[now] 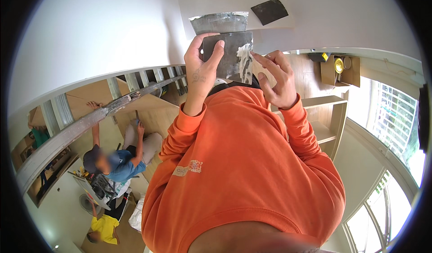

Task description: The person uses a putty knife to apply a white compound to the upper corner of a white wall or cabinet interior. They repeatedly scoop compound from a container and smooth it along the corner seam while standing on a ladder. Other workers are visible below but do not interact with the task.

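My left hand [204, 64] grips a dark square plate [225, 50], thumb across its face. White putty [245, 61] is smeared thickly down the plate's right side. Beyond the plate's far edge, a broad scraper blade [220, 22] with putty along its edge sticks out; its handle is hidden, so I cannot tell how the hand bears it. My right hand [279, 77] is at the plate's right edge, its index fingertip next to the putty. That hand's fingers are bent loosely and apart from the thumb, with nothing visible in them.
A ladder-like metal frame [108, 111] runs along the left. Below, one person in blue [123, 163] sits on the floor and another wears yellow [105, 228]. Another dark plate [269, 12] lies ahead on a white surface. An open cardboard box [351, 73] and wooden shelving [326, 131] stand right.
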`<state>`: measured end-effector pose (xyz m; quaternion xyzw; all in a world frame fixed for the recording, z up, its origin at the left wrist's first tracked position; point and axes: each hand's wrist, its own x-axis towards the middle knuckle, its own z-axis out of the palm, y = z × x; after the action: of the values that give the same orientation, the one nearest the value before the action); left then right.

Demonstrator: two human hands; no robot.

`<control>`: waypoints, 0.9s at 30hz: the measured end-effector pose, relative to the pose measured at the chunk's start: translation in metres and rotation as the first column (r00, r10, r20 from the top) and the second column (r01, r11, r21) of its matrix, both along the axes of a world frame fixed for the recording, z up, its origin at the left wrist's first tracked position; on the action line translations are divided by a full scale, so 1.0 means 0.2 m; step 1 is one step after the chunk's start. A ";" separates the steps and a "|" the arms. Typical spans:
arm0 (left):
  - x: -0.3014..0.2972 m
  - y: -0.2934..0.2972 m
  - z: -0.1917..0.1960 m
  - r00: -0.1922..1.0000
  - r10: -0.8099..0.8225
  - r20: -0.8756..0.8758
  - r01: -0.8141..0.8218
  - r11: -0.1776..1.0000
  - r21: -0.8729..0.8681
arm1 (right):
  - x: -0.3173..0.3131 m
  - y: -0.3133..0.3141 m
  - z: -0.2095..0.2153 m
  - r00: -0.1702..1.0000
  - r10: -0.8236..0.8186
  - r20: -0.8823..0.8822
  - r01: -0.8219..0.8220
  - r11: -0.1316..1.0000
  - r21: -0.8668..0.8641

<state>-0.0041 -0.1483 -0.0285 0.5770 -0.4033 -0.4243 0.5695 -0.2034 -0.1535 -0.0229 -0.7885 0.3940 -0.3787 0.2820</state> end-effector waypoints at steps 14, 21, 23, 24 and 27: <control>0.00 0.04 -0.01 0.998 0.061 0.008 -0.061 0.998 -0.011 | -0.05 0.06 -0.02 0.993 0.105 -0.049 -0.110 0.987 -0.115; 0.01 0.05 0.02 0.999 0.020 0.037 -0.021 0.999 0.036 | 0.05 0.03 0.01 0.998 -0.011 0.054 0.009 0.999 0.042; 0.00 0.06 0.04 1.000 0.019 0.007 -0.019 0.999 0.045 | 0.07 0.01 0.01 0.999 -0.019 0.035 0.019 1.000 -0.004; -0.01 0.07 0.05 1.000 0.019 -0.009 -0.018 0.998 0.057 | 0.07 0.00 0.01 1.000 -0.026 0.015 0.027 1.000 -0.016; 0.00 0.07 0.07 1.000 0.000 -0.018 0.001 0.999 0.036 | 0.09 -0.01 0.00 1.000 -0.005 -0.010 0.005 0.998 -0.059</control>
<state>-0.0046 -0.1343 -0.0141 0.5832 -0.3907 -0.4368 0.5626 -0.1863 -0.1551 -0.0238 -0.7974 0.3861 -0.3869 0.2558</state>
